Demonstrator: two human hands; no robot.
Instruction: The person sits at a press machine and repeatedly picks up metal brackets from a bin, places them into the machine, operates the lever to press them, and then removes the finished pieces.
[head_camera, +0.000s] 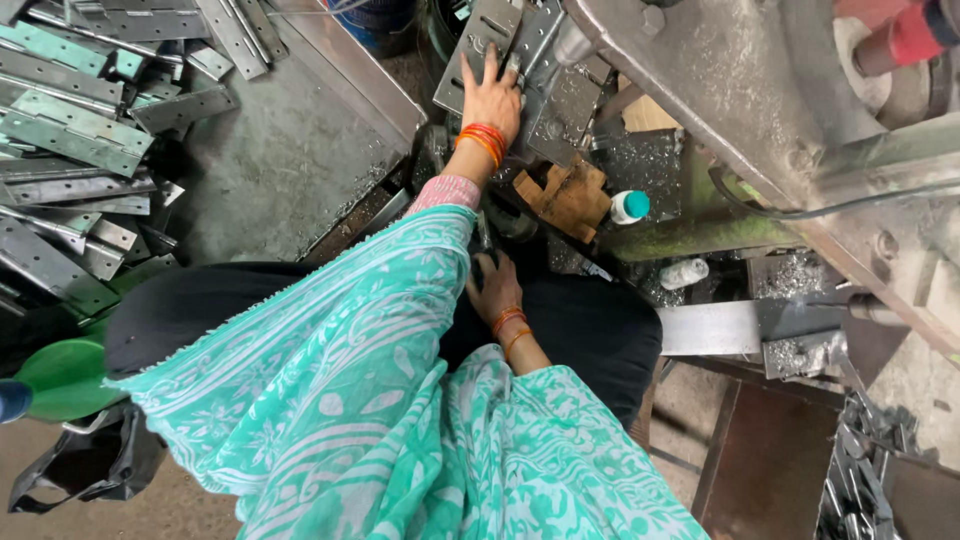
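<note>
Workshop floor, gritty and grey, with a big steel press frame (720, 90) slanting across the top right. Left side has a sheet-metal tray (290, 150) and a heap of long hinge strips (70, 140). Left hand (492, 98) lies flat, fingers spread wide, on a dull perforated metal plate (478, 45), long axis pointing up and slightly right, away from the person. Right hand (497, 288) rests near the lap, fingers curled; can't tell if it's holding anything. Small teal-capped bottle (630, 206) nearby.

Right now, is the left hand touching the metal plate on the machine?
Touching. The head view shows the left hand lying flat on the metal plate, fingers spread across its surface, no gap visible.
</note>
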